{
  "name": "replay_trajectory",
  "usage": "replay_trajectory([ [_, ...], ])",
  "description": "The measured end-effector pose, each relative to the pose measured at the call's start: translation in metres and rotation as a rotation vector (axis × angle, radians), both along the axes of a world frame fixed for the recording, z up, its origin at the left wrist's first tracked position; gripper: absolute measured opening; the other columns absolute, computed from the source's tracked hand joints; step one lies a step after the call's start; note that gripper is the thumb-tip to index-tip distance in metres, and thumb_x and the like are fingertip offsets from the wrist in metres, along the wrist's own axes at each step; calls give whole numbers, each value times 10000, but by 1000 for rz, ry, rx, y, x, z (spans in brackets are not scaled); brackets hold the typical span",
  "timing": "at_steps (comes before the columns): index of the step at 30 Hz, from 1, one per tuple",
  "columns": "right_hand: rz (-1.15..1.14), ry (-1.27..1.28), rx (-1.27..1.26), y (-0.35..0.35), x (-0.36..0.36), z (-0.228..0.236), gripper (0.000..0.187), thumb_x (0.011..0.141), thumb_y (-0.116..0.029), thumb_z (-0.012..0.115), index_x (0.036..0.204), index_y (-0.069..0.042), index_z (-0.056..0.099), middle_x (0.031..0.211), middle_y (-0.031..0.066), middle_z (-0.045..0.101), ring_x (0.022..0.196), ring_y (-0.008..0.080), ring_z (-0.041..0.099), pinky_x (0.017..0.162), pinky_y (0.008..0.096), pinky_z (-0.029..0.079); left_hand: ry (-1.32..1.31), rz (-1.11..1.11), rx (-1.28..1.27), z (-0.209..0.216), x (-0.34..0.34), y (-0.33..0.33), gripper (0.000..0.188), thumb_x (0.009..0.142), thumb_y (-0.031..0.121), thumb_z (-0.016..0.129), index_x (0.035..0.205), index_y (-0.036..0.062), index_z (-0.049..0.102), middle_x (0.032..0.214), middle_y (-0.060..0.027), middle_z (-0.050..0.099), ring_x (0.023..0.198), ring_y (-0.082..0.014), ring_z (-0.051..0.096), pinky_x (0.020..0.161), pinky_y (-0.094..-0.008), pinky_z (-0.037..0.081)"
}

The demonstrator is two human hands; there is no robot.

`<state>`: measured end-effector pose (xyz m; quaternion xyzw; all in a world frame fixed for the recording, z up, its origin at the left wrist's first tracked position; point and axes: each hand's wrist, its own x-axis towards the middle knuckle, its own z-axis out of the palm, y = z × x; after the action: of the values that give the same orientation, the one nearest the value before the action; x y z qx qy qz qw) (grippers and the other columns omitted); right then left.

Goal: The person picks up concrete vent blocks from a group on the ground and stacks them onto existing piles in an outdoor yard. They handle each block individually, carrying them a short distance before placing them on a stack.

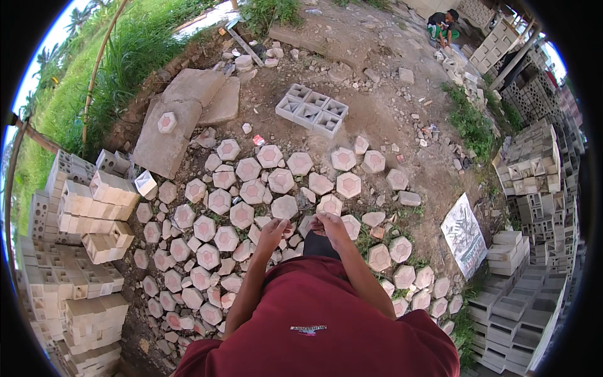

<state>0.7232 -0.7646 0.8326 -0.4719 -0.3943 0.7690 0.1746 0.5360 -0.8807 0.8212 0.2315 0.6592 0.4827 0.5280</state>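
My left hand (276, 232) and my right hand (330, 227) are held close together in front of my body, with a small gap between them. The fingers of both are curled inward, and whatever they may pinch is too small or hidden to make out. Below and around them lie many hexagonal paving blocks (284, 207), grey-white with pinkish centres. One hexagonal block (330, 205) shows just beyond my right hand. Farther ahead, a group of grey hollow ventilation blocks (312, 110) rests on the dirt.
Stacked pale blocks (94, 264) line the left, grey stacked blocks (521, 308) the right. A concrete slab (169, 135) carries a single hexagonal block (167, 122). A printed sheet (463, 235) lies at right. Another person (442, 28) crouches at the far right.
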Motion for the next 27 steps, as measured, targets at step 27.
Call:
replay_trajectory([
  [27, -301, -81, 186, 488, -299, -47, 297, 928, -305, 548, 978, -18, 606, 863, 60, 666, 775, 138, 633, 687, 262, 492, -50, -191, 1, -31, -357, 569, 323, 938, 340, 496, 1025, 53, 617, 954, -52, 673, 840, -127, 624, 719, -273, 463],
])
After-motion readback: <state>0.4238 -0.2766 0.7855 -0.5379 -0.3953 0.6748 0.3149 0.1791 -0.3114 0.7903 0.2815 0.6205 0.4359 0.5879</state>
